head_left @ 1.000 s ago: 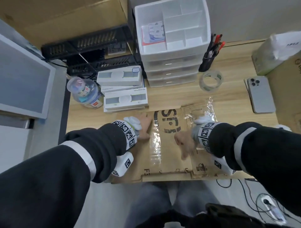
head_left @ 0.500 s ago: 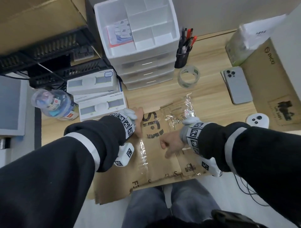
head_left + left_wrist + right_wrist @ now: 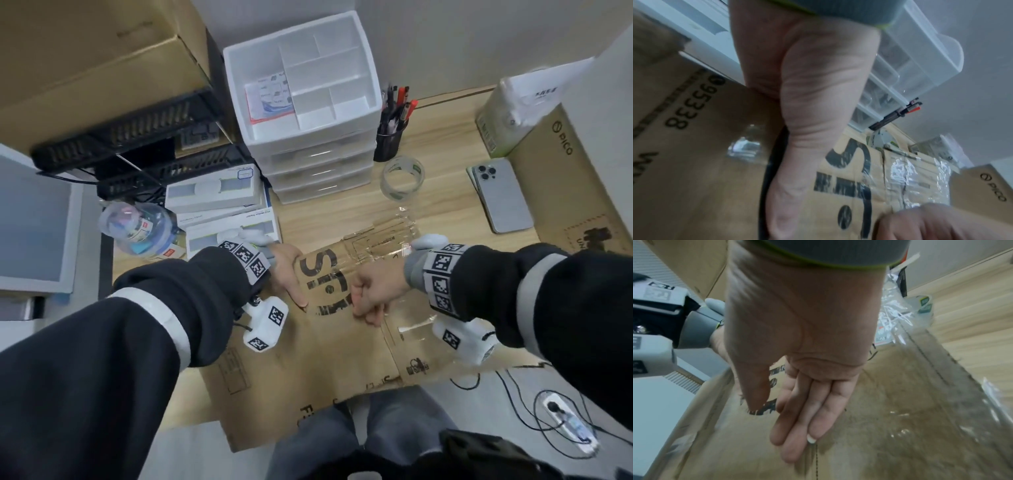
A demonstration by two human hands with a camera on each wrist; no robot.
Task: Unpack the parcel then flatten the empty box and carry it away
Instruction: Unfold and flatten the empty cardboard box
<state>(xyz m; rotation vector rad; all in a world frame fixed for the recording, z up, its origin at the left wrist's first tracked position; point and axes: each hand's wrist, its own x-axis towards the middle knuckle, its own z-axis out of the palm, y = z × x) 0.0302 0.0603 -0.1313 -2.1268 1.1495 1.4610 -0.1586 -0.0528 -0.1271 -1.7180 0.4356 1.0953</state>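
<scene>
A flattened brown cardboard box (image 3: 325, 359) with black print and strips of clear tape lies on the wooden desk, and its near part hangs over the front edge above my knees. My left hand (image 3: 287, 277) rests on its left part beside the big black letters. In the left wrist view the thumb (image 3: 797, 146) lies straight along the cardboard (image 3: 694, 178) and hides the fingers. My right hand (image 3: 371, 294) presses down near the middle. In the right wrist view its fingers (image 3: 803, 426) lie straight and together on the cardboard (image 3: 910, 418). Crumpled clear tape (image 3: 394, 236) sticks up at the box's far edge.
Behind the box stand a white drawer unit (image 3: 308, 102), a black pen cup (image 3: 390, 140) and a tape roll (image 3: 402, 176). White product boxes (image 3: 219, 195) and a water bottle (image 3: 137, 226) lie at the left. A phone (image 3: 500, 195) and a brown carton (image 3: 555, 171) lie at the right. Cables and a power strip (image 3: 565, 425) lie on the floor.
The flat box has slid towards me and now hangs further over the desk's front edge. Both hands have stayed pressed on it.
</scene>
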